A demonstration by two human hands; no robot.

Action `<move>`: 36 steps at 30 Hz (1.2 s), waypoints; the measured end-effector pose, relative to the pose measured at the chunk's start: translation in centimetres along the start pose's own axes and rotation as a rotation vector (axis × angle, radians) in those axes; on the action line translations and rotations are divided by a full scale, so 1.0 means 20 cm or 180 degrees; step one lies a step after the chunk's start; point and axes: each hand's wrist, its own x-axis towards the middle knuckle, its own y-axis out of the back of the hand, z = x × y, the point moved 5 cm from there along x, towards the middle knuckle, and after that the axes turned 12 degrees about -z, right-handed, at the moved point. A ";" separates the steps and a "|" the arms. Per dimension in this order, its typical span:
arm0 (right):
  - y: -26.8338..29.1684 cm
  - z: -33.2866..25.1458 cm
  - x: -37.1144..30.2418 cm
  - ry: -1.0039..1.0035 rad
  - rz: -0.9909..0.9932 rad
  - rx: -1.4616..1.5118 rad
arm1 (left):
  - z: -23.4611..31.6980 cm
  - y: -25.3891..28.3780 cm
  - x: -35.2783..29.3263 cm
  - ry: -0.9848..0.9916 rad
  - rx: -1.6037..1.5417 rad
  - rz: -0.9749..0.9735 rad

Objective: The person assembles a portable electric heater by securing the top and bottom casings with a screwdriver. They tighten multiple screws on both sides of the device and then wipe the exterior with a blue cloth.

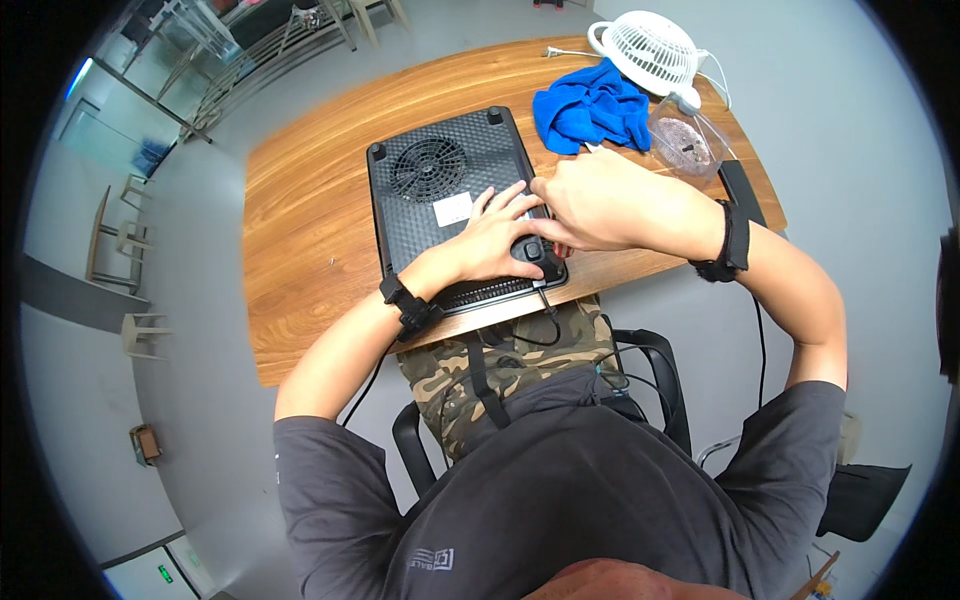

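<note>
A black induction cooker (400,215) lies upside down on the wooden table, its round fan grille, corner feet and a white label facing up. My left hand (497,240) rests on its underside near the right front corner, fingers spread and holding nothing. Over the cooker's right edge, my right hand (590,205) is closed, with its fingers bent downward. Something small and reddish shows below those fingers, too hidden to name. The tips of both hands come close together. A black cord (548,305) leaves the cooker's front edge and hangs toward my lap.
On the wooden table (310,220), a crumpled blue cloth (595,108) lies beyond my right hand. Behind it stands a white fan (650,48) with a cable, beside a clear plastic piece (690,142). A black flat box (742,192) sits at the right edge.
</note>
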 end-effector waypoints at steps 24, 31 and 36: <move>-0.03 0.00 -0.17 0.0634 0.0639 -0.0491 | -0.04 -0.02 0.01 0.0186 0.0151 -0.0221; -0.07 -0.02 -0.11 0.0127 0.0068 -0.0409 | -0.02 -0.02 0.01 0.0210 0.0201 -0.0184; -0.06 -0.05 -0.15 -0.0028 0.0218 -0.0421 | -0.02 -0.02 0.01 0.0154 0.0168 -0.0093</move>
